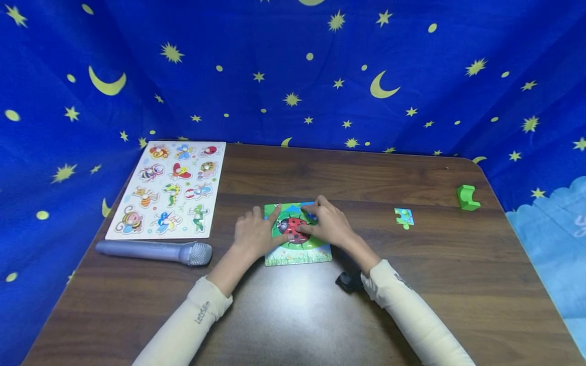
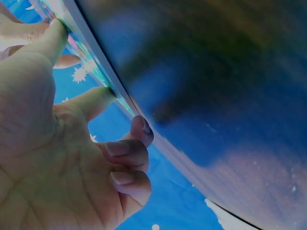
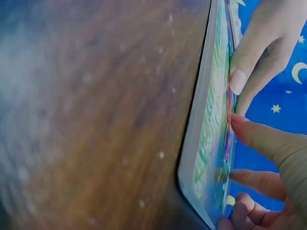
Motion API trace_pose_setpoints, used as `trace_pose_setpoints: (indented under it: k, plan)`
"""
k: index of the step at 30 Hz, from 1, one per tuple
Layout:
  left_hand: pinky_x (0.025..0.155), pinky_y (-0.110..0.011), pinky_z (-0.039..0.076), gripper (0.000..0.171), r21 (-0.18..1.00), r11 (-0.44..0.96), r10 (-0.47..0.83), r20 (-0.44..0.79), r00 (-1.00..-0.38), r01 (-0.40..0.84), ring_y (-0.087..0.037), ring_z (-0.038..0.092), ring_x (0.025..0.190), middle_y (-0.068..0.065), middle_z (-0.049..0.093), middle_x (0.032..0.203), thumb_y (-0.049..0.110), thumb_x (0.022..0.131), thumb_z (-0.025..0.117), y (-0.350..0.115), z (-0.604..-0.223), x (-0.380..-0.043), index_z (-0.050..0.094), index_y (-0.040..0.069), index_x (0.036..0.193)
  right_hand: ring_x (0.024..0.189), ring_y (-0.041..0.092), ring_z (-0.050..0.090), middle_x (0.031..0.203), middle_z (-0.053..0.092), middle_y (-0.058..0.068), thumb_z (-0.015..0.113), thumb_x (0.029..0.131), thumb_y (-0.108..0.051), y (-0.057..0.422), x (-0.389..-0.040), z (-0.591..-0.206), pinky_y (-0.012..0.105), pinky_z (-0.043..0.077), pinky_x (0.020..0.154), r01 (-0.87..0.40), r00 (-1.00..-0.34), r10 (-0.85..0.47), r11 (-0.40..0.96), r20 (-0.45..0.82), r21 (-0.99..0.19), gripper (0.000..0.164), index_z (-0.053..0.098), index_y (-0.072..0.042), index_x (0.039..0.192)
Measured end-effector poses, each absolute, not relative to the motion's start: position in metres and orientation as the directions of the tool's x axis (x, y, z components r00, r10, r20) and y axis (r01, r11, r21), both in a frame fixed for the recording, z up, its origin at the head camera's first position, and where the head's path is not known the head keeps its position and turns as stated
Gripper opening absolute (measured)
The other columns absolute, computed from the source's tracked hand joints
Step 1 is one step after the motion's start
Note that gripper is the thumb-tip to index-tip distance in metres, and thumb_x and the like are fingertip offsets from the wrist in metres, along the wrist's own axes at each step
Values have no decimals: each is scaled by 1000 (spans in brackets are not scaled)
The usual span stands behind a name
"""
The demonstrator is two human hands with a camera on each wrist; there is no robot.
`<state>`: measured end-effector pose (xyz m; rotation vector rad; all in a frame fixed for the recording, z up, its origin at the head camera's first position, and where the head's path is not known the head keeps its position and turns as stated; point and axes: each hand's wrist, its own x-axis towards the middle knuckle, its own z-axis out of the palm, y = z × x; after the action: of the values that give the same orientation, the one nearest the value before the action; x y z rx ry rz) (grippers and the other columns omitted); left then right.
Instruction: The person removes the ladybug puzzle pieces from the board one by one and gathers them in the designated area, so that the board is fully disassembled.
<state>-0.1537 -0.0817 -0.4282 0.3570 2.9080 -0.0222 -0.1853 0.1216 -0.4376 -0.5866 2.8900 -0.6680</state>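
A ladybug jigsaw puzzle lies flat on the table in front of me, its red ladybug in the middle. My left hand rests at its left side, thumb on the ladybug and index finger on the upper left part. In the left wrist view the other fingers bend beside the board's edge. My right hand presses from the right, its thumb on the ladybug and index finger toward the top. That hand hides the puzzle's upper right corner. Both thumbs are close together.
One loose puzzle piece lies to the right, with a green arched block beyond it. At the left are a peg board of insects and a grey microphone. A black object sits by my right wrist.
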Motion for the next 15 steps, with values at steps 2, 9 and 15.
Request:
trace_pose_setpoints:
  k: [2, 9, 15]
  plan:
    - [76, -40, 49, 89, 5, 970, 238, -203, -950, 242, -29, 57, 91, -22, 56, 115, 78, 86, 48, -81, -429, -154, 28, 28, 157, 67, 14, 42, 95, 46, 6, 81, 81, -41, 121, -185, -438, 24, 38, 53, -341, -920, -392, 830, -28, -441, 67, 61, -6, 135]
    - [72, -38, 48, 89, -6, 969, 239, -194, -951, 245, -26, 55, 84, -21, 56, 111, 78, 86, 47, -81, -430, -155, 28, 28, 157, 68, 13, 42, 94, 44, 5, 81, 82, -39, 120, -185, -438, 24, 37, 54, -343, -917, -398, 821, -27, -457, 68, 59, -4, 135]
    - [72, -38, 48, 90, -14, 969, 240, -184, -953, 247, -26, 54, 84, -20, 56, 110, 79, 85, 48, -81, -430, -155, 30, 28, 157, 72, 15, 46, 97, 45, 5, 82, 81, -37, 119, -187, -439, 25, 41, 59, -363, -911, -412, 810, -7, -461, 68, 60, -1, 134]
